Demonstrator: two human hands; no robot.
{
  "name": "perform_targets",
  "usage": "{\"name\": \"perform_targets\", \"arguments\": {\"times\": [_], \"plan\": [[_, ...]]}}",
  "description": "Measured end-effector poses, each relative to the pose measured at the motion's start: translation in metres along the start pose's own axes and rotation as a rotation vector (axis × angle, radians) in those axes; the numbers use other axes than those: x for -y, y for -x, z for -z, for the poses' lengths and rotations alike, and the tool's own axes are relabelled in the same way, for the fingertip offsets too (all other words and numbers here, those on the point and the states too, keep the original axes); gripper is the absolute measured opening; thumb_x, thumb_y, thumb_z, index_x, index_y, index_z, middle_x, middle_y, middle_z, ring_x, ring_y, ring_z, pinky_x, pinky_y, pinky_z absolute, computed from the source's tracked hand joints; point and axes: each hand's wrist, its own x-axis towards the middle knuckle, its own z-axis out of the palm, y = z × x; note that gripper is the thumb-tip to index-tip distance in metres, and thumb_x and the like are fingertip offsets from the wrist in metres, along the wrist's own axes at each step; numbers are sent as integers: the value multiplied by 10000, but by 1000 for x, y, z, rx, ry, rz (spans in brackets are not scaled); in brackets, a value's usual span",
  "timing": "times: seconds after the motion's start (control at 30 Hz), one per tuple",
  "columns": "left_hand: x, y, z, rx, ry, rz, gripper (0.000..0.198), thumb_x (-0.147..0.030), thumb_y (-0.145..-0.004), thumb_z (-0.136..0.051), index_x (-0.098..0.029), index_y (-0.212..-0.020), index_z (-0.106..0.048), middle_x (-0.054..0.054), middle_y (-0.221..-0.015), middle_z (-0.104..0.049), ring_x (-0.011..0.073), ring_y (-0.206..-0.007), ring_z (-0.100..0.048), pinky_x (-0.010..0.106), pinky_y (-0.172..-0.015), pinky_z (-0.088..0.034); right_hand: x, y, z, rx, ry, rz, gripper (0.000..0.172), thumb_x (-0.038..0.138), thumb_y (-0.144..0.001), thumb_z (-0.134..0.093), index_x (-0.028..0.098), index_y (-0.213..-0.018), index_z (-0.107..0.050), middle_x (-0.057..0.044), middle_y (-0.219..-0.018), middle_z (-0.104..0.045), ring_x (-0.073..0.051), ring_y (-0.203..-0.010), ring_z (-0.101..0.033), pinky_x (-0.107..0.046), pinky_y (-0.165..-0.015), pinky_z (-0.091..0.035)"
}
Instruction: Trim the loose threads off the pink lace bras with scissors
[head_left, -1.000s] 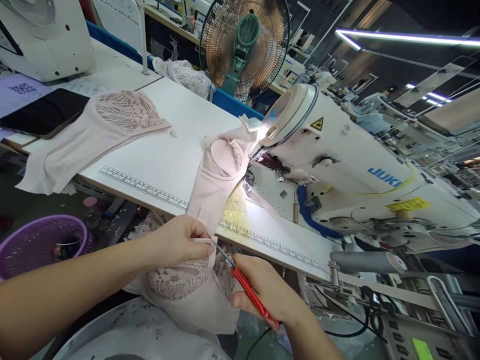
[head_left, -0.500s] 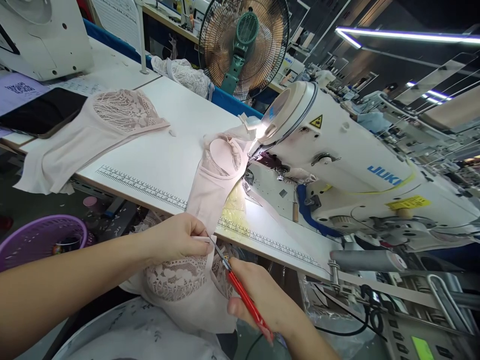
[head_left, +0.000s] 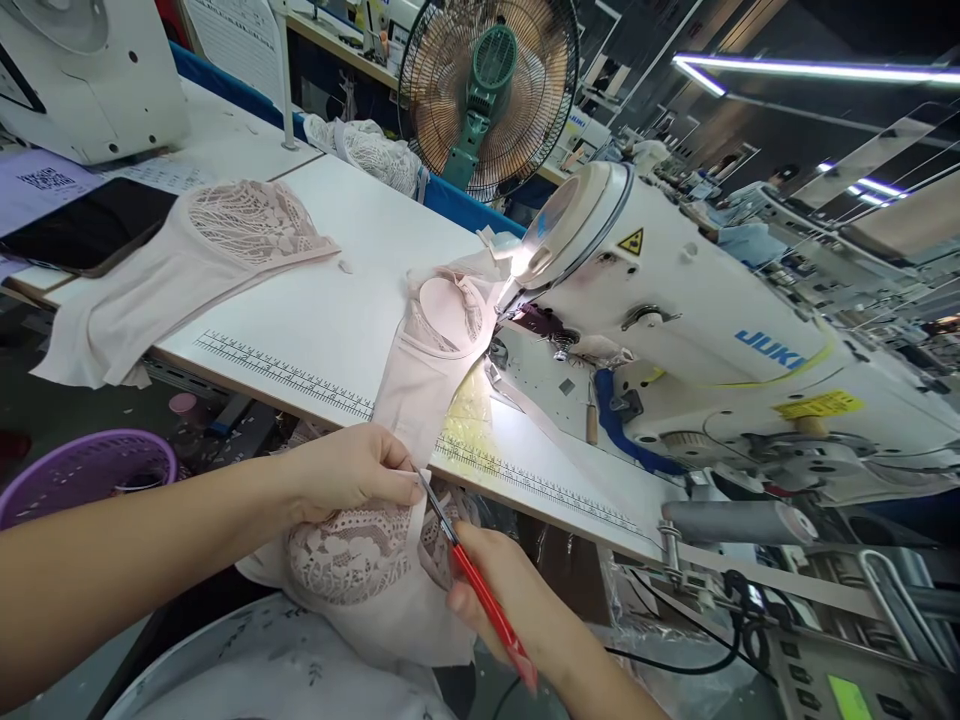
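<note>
At the table's front edge my left hand (head_left: 360, 470) pinches the fabric of a pale pink lace bra (head_left: 352, 555), which hangs over my lap. My right hand (head_left: 510, 590) is closed around red-handled scissors (head_left: 487, 600); their metal tips touch the bra's edge beside my left fingertips. Whether the blades are apart I cannot make out. Another pink bra piece (head_left: 431, 370) runs from under the lit needle area of the sewing machine (head_left: 675, 300) down to my left hand.
A lace bra piece (head_left: 187, 265) lies at the left, partly over a black phone (head_left: 94, 225). Behind the white table (head_left: 330, 270) stands a fan (head_left: 487, 90). A purple basket (head_left: 82, 470) sits below left. Ruler markings line the front edge.
My right hand and the scissors have shifted slightly left and inward. The tips stay at the bra's edge, and my left hand keeps its pinch there.
</note>
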Motion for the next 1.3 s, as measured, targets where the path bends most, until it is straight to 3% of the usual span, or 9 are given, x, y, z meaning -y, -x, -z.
{"name": "perform_targets", "arguments": {"times": [0.17, 0.37, 0.53, 0.63, 0.8, 0.9, 1.07, 1.17, 1.3], "plan": [[-4, 1, 0, -10, 38, 11, 205, -256, -552, -695, -130, -518, -537, -59, -469, -430, 58, -456, -313, 227, -480, -182, -2, -2, -5, 16, -75, -100, 458, 622, -802, -459, 211, -657, -318, 22, -618, -374, -109, -526, -316, -240, -460, -243], [-1, 3, 2, -12, 3, 3, 246, -277, -601, -691, -139, -514, -507, -67, -455, -399, 49, -433, -284, 214, -452, -174, -7, -8, -21, -77, -135, -118, 430, 572, -796, -459, 211, -606, -324, 20, -576, -369, -112, -508, -305, -254, -469, -230], [0, 14, 5, -32, -89, -56, 246, -328, -674, -678, -131, -589, -558, -48, -500, -454, 70, -466, -376, 205, -473, -277, -3, -12, -13, -179, -251, -47, 415, 555, -803, -484, 210, -621, -342, 34, -583, -372, -107, -523, -311, -237, -471, -256], [0, 21, 6, -63, -135, -111, 212, -317, -692, -681, -131, -631, -598, -22, -567, -531, 97, -535, -468, 219, -533, -371, 6, -14, -4, -281, -286, 31, 374, 511, -742, -603, 208, -677, -395, 13, -675, -476, -128, -588, -412, -239, -520, -348], [4, 32, 8, -161, -129, -204, 173, -293, -702, -695, -140, -649, -633, 7, -645, -592, 116, -598, -518, 220, -555, -403, 18, -24, -15, -276, -375, 72, 317, 395, -688, -687, 200, -849, -496, -6, -735, -549, -156, -625, -498, -264, -562, -432], [11, 40, 12, -258, -121, -272, 157, -278, -716, -705, -149, -650, -645, 17, -685, -609, 126, -625, -541, 216, -550, -410, 18, -29, -35, -289, -429, 90, 235, 336, -719, -659, 204, -754, -467, 7, -700, -526, -132, -583, -478, -245, -532, -427], [23, 55, 19, -402, -107, -427, 73, -210, -747, -695, -171, -688, -678, 22, -757, -650, 136, -650, -586, 223, -561, -446, 12, -24, -58, -371, -544, 134, 255, 323, -735, -642, 214, -735, -411, 24, -669, -497, -109, -530, -463, -214, -475, -414], [27, 58, 23, -440, -171, -483, 60, -173, -743, -691, -174, -683, -694, 23, -738, -667, 140, -651, -597, 214, -549, -447, 9, -21, -60, -423, -472, 172, 190, 260, -727, -600, 213, -732, -416, 20, -655, -509, -115, -529, -478, -213, -459, -403], [27, 59, 19, -514, -197, -535, 58, -177, -725, -694, -195, -672, -708, 13, -717, -679, 136, -637, -597, 205, -534, -445, 7, -21, -61, -529, -225, 340, 84, 191, -718, -530, 210, -677, -459, 22, -565, -494, -128, -485, -452, -238, -438, -381]]}}
